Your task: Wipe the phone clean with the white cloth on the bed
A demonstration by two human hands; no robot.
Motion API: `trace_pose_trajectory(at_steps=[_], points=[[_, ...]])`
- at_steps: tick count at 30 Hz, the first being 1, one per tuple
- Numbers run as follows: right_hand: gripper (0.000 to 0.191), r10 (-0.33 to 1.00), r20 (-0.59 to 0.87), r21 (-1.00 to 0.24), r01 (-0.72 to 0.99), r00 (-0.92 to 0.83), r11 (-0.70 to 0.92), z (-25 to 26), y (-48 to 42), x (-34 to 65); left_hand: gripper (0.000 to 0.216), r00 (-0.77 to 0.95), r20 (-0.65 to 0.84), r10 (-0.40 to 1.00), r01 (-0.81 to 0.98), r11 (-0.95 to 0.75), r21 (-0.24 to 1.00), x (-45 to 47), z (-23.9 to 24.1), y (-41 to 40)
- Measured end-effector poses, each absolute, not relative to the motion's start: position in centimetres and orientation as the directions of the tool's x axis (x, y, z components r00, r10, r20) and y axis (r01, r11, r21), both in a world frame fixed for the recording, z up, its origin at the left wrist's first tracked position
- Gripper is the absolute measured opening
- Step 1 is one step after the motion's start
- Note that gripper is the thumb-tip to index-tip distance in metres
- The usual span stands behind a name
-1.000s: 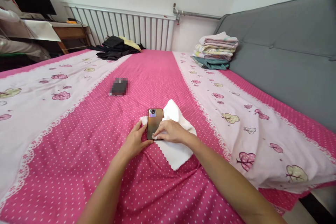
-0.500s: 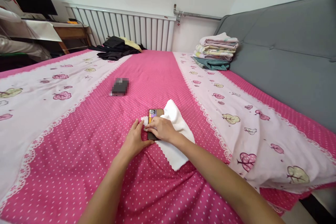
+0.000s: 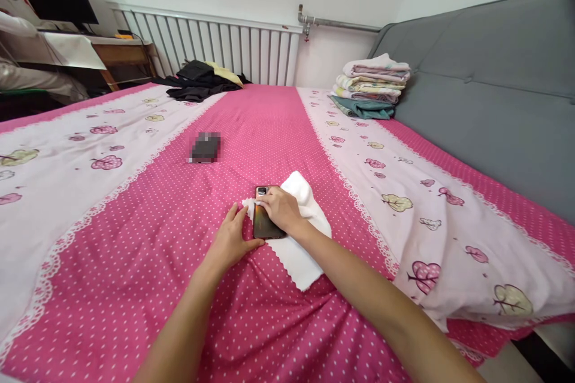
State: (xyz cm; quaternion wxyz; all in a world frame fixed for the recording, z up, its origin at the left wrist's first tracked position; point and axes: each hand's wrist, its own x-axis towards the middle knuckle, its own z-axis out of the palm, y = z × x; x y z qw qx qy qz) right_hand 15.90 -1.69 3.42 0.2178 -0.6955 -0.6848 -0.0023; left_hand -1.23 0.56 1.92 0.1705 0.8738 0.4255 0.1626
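A dark phone [image 3: 265, 226] lies back-up on a white cloth [image 3: 296, 257] with a zigzag edge, spread on the pink dotted bedsheet [image 3: 135, 239]. My left hand [image 3: 231, 243] lies flat on the sheet, fingers stretched out, its thumb and forefinger against the phone's lower left corner. My right hand [image 3: 281, 208] covers the phone's upper end near the camera, fingers bent and pressed down; a fold of the cloth seems to be under them. The cloth bunches up just behind that hand.
A small dark blurred object [image 3: 205, 148] lies further up the bed. Dark clothes [image 3: 197, 81] sit by the radiator [image 3: 224, 48]. Folded linens [image 3: 372, 87] are stacked at the far right beside a grey padded back [image 3: 485, 90]. A desk with a monitor [image 3: 54, 0] stands far left.
My right hand has slid up the phone from its lower end to its upper end. The left hand has stayed at the lower left corner.
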Motion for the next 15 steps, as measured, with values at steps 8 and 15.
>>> trace_pose_trajectory(at_steps=[8, 15], points=[[0.026, 0.965, 0.232, -0.312, 0.949, 0.122, -0.045, 4.2, -2.1, 16.7, 0.082, 0.585, 0.133, 0.800, 0.692, -0.578, 0.433, -1.3, 2.1, 0.5], [0.026, 0.947, 0.236, -0.358, 0.926, 0.217, -0.123, 3.9, -2.0, 17.3, 0.080, 0.588, 0.155, 0.793, 0.676, -0.588, 0.444, -1.5, 1.7, 0.6]])
